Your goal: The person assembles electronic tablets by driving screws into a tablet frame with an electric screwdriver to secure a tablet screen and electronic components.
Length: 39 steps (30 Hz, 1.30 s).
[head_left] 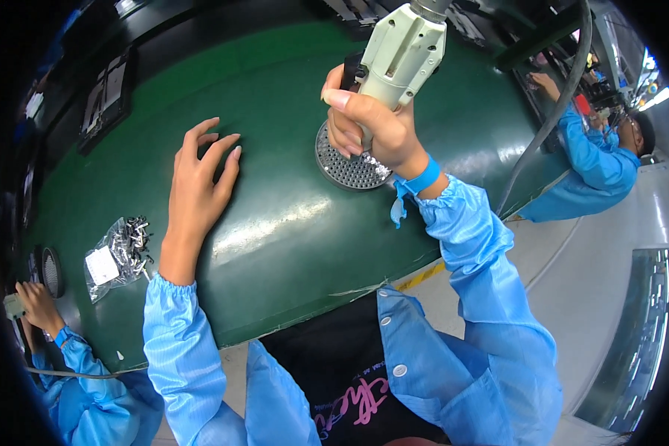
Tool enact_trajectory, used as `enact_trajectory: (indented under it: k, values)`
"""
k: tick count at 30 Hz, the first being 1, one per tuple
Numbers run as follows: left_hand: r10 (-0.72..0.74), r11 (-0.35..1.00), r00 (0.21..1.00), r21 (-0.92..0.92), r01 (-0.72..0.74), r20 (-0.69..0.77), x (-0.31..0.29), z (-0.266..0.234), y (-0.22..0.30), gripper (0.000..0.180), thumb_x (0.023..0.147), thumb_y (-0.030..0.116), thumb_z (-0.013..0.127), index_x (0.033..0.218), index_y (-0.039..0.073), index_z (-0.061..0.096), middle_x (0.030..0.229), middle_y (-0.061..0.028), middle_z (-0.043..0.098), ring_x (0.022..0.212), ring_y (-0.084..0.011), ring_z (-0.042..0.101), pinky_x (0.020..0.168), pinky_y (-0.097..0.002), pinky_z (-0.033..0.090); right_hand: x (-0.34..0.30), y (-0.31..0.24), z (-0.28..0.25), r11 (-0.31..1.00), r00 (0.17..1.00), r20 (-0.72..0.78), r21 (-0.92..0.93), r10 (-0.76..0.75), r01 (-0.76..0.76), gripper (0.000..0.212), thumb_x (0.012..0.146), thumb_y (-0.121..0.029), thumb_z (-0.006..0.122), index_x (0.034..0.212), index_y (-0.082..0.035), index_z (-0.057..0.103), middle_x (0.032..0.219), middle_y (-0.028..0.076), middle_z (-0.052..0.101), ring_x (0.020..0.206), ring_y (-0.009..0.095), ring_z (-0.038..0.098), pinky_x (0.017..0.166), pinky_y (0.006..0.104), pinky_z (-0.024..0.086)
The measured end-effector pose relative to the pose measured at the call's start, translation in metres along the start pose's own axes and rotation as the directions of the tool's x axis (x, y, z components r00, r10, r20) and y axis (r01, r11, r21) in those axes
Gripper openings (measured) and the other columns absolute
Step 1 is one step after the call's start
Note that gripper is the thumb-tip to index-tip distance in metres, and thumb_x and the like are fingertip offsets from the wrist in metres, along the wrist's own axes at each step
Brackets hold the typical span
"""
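My right hand (379, 126) is wrapped around a pale green power screwdriver (404, 59), its thicker body pointing up and away. Its tip is hidden behind my fingers. Under that hand lies a round, dark tray full of small holes (338, 169), with shiny little screws gathered on its right side. My left hand (198, 186) hovers over or rests on the green table (275, 275), fingers spread and slightly curled, holding nothing. To its left is a clear plastic bag with a white label (100, 266), and small black and silver parts (135, 241) spill at its opening.
A black tray with flat pieces (105, 97) stands at the far left. One co-worker (602, 160) sits at the right; another's hand (41, 306) works at the lower left near a second round tray (50, 272). A grey cable (546, 126) hangs at the right.
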<state>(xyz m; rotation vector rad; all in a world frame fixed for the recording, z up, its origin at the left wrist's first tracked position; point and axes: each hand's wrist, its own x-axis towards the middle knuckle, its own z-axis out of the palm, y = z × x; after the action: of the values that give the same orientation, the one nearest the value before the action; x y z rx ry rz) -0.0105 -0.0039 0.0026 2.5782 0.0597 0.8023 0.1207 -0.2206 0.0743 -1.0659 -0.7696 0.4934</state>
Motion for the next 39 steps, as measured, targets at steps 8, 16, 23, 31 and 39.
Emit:
enact_trajectory:
  k: [8, 16, 23, 31, 39]
  values:
    - [0.036, 0.999, 0.999, -0.009, -0.037, -0.021, 0.0026, -0.0029, -0.0038, 0.021, 0.087, 0.013, 0.069, 0.106, 0.007, 0.071, 0.127, -0.0112, 0.057, 0.104, -0.0277, 0.061, 0.089, -0.0393, 0.051, 0.0016, -0.0006, 0.0022, 1.0, 1.0, -0.003, 0.018, 0.018, -0.018, 0.01, 0.087, -0.005, 0.063, 0.088, 0.003, 0.058, 0.051, 0.002, 0.048, 0.038, 0.01, 0.045, 0.038, 0.0268, 0.038]
    - [0.053, 0.999, 0.999, 0.012, -0.053, -0.002, 0.0, -0.004, -0.0025, 0.022, 0.089, 0.012, 0.068, 0.11, 0.007, 0.07, 0.129, -0.0125, 0.056, 0.106, -0.0269, 0.063, 0.09, -0.0389, 0.051, 0.0006, -0.0011, -0.0002, 1.0, 1.0, -0.028, -0.021, 0.001, -0.002, 0.012, 0.087, -0.006, 0.063, 0.091, 0.004, 0.058, 0.051, 0.002, 0.048, 0.039, 0.01, 0.045, 0.038, 0.0268, 0.038]
    - [0.071, 0.997, 0.997, -0.022, -0.071, -0.037, 0.0017, -0.0029, -0.0027, 0.021, 0.086, 0.011, 0.069, 0.107, 0.006, 0.07, 0.127, -0.0127, 0.057, 0.103, -0.0279, 0.061, 0.089, -0.0385, 0.05, -0.0019, -0.005, 0.0035, 0.995, 1.0, 0.012, -0.102, -0.008, 0.009, 0.013, 0.09, -0.01, 0.055, 0.096, 0.003, 0.054, 0.05, 0.0, 0.039, 0.036, 0.011, 0.039, 0.038, 0.0287, 0.037]
    - [0.028, 1.0, 1.0, 0.012, -0.028, 0.012, 0.0007, -0.0025, -0.005, 0.022, 0.09, 0.012, 0.067, 0.111, 0.007, 0.07, 0.13, -0.0118, 0.055, 0.109, -0.0265, 0.061, 0.085, -0.0373, 0.054, -0.0004, -0.0057, 0.0028, 1.0, 1.0, -0.004, -0.026, 0.012, -0.012, 0.011, 0.087, -0.006, 0.063, 0.089, 0.004, 0.058, 0.052, 0.003, 0.048, 0.039, 0.011, 0.045, 0.038, 0.0278, 0.04]
    - [-0.009, 0.999, 1.0, -0.033, 0.01, 0.005, -0.0001, -0.0016, -0.0015, 0.021, 0.089, 0.016, 0.068, 0.108, 0.008, 0.07, 0.131, -0.0099, 0.055, 0.108, -0.0271, 0.06, 0.093, -0.0391, 0.049, -0.0007, -0.0048, 0.0012, 1.0, 1.0, 0.017, -0.025, 0.003, -0.003, 0.011, 0.087, -0.006, 0.063, 0.088, 0.004, 0.058, 0.052, 0.003, 0.048, 0.039, 0.01, 0.045, 0.038, 0.0276, 0.04]
